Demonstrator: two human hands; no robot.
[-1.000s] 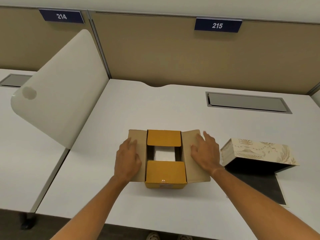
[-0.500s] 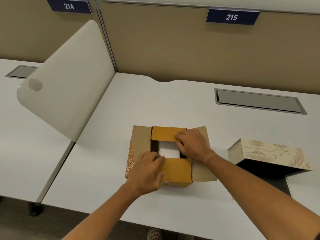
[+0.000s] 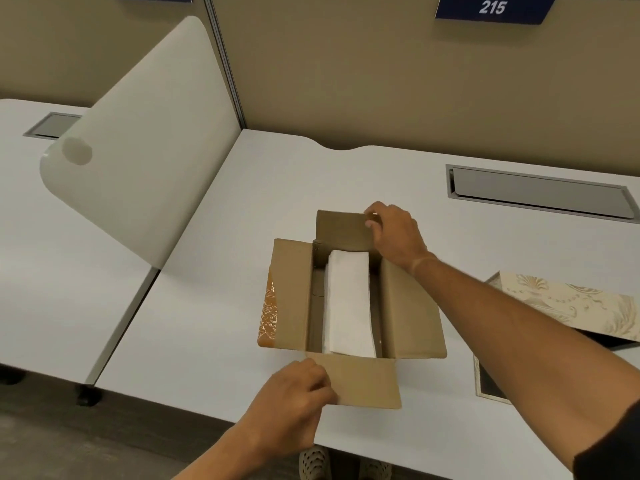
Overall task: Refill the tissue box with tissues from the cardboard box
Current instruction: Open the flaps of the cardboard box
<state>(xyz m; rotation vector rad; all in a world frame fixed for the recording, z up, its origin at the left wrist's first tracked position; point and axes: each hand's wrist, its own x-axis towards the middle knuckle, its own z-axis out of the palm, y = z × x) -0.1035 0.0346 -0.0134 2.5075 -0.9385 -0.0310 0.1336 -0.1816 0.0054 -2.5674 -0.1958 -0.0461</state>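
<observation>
The cardboard box (image 3: 349,299) is held open at the desk's centre — its far flap (image 3: 341,228) pinched by the right hand (image 3: 394,233) at twelve o'clock, its near flap (image 3: 363,381) gripped by the left hand (image 3: 294,393) at six. The tissues (image 3: 349,303) lie exposed inside; the tissue box (image 3: 568,303) waits at three o'clock. Both flaps are best pressed fully flat, so the stack can be lifted out squarely.
</observation>
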